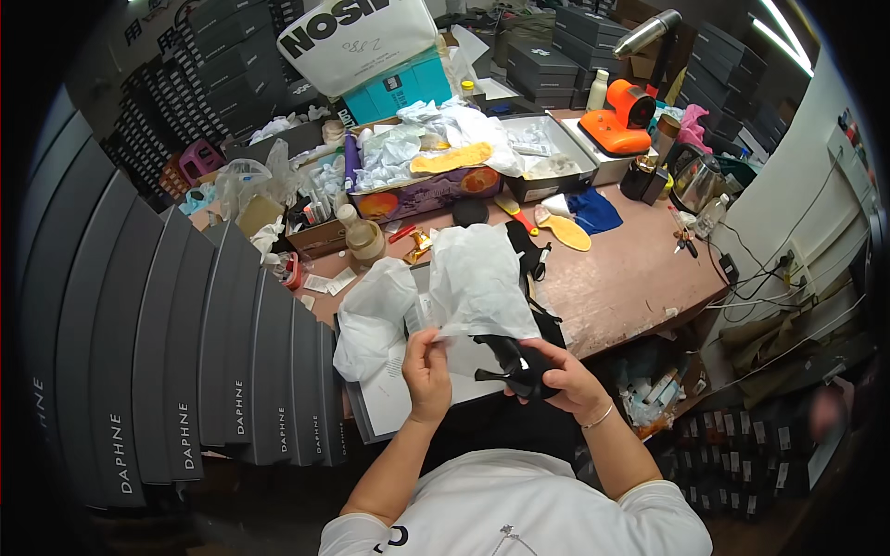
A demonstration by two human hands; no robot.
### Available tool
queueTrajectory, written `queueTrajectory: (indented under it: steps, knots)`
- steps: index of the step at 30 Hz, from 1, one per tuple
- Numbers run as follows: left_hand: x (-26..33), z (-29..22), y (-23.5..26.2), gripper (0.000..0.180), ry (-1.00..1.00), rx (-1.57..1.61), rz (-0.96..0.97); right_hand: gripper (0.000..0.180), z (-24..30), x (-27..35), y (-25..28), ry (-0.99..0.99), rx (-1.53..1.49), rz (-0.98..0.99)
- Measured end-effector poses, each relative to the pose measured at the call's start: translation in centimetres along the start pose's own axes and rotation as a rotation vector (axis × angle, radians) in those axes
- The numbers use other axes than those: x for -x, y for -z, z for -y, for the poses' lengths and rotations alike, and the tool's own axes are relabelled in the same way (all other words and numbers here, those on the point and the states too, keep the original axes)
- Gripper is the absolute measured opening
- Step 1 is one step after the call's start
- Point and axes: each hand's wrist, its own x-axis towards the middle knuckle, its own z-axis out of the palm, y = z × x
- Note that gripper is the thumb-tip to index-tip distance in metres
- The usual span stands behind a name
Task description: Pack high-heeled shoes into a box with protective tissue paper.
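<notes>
My left hand (427,364) pinches the lower edge of a sheet of white tissue paper (479,281) that stands up in front of me. My right hand (556,372) grips a black high-heeled shoe (513,364), whose thin heel points left toward the left hand. Both hands are close together above an open grey shoe box (382,397) at the near edge of the brown table (630,278). More crumpled white paper (374,315) lies in the box. Part of the shoe is hidden by my right hand.
A tall stack of dark shoe boxes (176,371) fills the left. On the table lie yellow insoles (567,232), a blue cloth (593,209), open boxes with paper (436,167), an orange device (619,122) and a kettle (695,176). Cables (769,269) run at right.
</notes>
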Motion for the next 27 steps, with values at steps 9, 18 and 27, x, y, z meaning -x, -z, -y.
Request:
queueTrajectory:
  steps: [9, 18, 27]
  knots:
    - [2.0, -7.3, -0.9, 0.03, -0.723, -0.001, 0.558, 0.054, -3.3, -4.0, -2.3, 0.443, 0.661, -0.128]
    - [7.7, -7.3, -3.0, 0.03, -0.356, 0.291, 0.836, 0.045, -7.1, -10.9, 4.1, 0.261, 0.223, -0.184]
    - [3.5, -3.2, 3.5, 0.067, 0.733, 0.826, -0.029, 0.04, -3.2, -7.0, -4.2, 0.737, 1.919, 0.055]
